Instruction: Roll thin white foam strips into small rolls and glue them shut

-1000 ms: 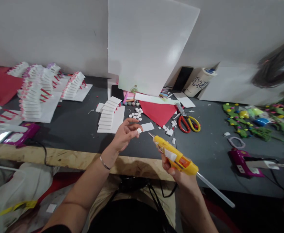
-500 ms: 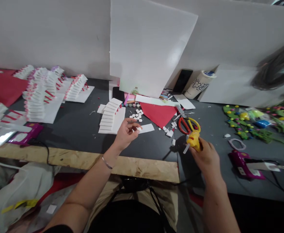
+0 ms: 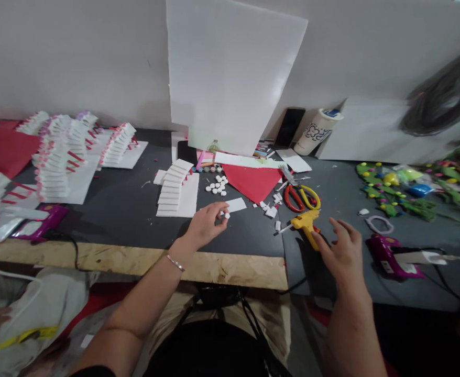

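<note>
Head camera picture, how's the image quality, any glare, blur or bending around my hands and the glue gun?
Head view: even light, soft shadows; a faint sheen on the upright white board. Wide-angle bending bows the table edge. The left hand, right hand and yellow glue gun are slightly soft; the far right edge is smeared.

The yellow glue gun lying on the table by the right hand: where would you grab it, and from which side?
Take the yellow glue gun by its handle, the part slanting toward the table's near edge beside the right hand. Come from the near right, above. Its nozzle points left toward the white scraps, so that end is best avoided.
</note>
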Tool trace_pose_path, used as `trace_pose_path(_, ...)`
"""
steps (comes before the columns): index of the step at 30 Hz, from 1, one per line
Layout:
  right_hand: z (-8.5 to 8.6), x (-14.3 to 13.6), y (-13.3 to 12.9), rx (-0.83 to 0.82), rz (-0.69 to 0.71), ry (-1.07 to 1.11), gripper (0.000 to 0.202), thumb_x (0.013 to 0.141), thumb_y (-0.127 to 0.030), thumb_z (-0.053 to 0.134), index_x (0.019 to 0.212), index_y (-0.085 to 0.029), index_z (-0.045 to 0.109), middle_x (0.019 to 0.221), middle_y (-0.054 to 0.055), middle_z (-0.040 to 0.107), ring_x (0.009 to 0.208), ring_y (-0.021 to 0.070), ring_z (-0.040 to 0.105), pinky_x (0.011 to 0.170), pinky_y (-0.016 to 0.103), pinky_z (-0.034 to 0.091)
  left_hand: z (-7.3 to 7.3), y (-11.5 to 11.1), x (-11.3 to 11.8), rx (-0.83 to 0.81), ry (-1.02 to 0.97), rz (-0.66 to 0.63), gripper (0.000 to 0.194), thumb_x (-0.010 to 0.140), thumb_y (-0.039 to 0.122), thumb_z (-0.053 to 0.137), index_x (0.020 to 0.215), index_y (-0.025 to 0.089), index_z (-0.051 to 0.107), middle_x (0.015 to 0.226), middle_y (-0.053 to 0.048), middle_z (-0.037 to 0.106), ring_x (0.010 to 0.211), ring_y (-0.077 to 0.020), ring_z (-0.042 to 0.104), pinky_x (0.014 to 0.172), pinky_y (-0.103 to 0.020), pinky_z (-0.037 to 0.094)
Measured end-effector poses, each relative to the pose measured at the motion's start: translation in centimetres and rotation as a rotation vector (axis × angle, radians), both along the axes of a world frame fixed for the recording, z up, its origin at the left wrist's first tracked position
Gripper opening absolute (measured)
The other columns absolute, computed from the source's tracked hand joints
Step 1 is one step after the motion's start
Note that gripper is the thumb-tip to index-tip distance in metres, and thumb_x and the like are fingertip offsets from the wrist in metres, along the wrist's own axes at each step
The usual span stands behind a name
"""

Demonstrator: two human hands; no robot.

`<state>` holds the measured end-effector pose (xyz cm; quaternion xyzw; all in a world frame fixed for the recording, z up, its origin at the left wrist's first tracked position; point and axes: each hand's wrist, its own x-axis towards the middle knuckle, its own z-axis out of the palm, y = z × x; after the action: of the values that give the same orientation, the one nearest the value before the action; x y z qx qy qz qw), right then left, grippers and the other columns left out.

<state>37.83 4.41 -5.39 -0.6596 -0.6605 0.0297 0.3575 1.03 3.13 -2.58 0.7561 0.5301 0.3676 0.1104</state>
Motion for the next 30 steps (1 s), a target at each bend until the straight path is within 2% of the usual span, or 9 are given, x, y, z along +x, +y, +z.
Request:
trace_pose_path(3,0.4,0.0,-0.6,0.085,-0.071,0.081,0.067,0.08,-0.062,0.06,0.128,-0.014,0.06,0.13,0.021,0.049,0.118,0.0365,0.05,0.077,0.048,0.055,-0.3,0.1,0.3,0.075,0.253,-0.08,0.028,0.086,0.011,0.051,0.114,0.017,0.056,0.093,-0.005,0.07,0.079,-0.0149,0.066,0.07,-0.027,0.052)
trace_pose_path(6,0.1,0.0,-0.9,0.144,-0.134,0.15,0.063,0.079,-0.058,0.064,0.125,-0.014,0.062,0.13,0.021,0.049,0.113,0.0346,0.053,0.073,0.046,0.056,-0.5,0.2,0.7,0.127,0.458,-0.144,0.03,0.09,0.007,0.045,0.116,0.015,0.055,0.095,-0.008,0.07,0.087,-0.0181,0.067,0.074,-0.029,0.053)
trace_pose_path(12,-0.5,0.3,-0.9,0.191,-0.175,0.234,0.058,0.079,-0.052,0.065,0.122,-0.013,0.063,0.127,0.021,0.051,0.108,0.0323,0.056,0.067,0.043,0.056,-0.6,-0.1,0.6,0.086,0.693,-0.187,0.037,0.09,0.001,0.035,0.12,0.011,0.055,0.102,-0.012,0.069,0.091,-0.0198,0.065,0.073,-0.03,0.052)
trace_pose_path(15,-0.3,0.2,-0.9,0.201,-0.183,0.246,0.057,0.08,-0.054,0.063,0.121,-0.013,0.064,0.125,0.02,0.053,0.109,0.0324,0.056,0.066,0.042,0.057,-0.7,-0.1,0.0,0.015,0.71,-0.195,0.038,0.088,0.0,0.037,0.118,0.012,0.056,0.106,-0.012,0.068,0.094,-0.0192,0.064,0.07,-0.028,0.052)
trace_pose_path(22,0.0,0.1,-1.1,0.163,-0.173,0.279,0.058,0.082,-0.054,0.062,0.123,-0.014,0.061,0.128,0.021,0.051,0.112,0.0336,0.056,0.072,0.046,0.058,-0.4,1.0,-1.0,-0.089,0.567,-0.287,0.016,0.093,0.009,0.045,0.093,0.015,0.059,0.09,-0.006,0.066,0.086,-0.0156,0.061,0.074,-0.026,0.05)
trace_pose_path(30,0.1,0.0,-1.1,0.154,-0.165,0.307,0.056,0.082,-0.053,0.062,0.124,-0.016,0.06,0.13,0.02,0.05,0.115,0.0344,0.055,0.073,0.048,0.059,0.1,0.4,-1.1,-0.005,0.695,-0.315,0.017,0.093,0.007,0.044,0.099,0.015,0.058,0.101,-0.008,0.066,0.094,-0.0169,0.062,0.076,-0.026,0.051)
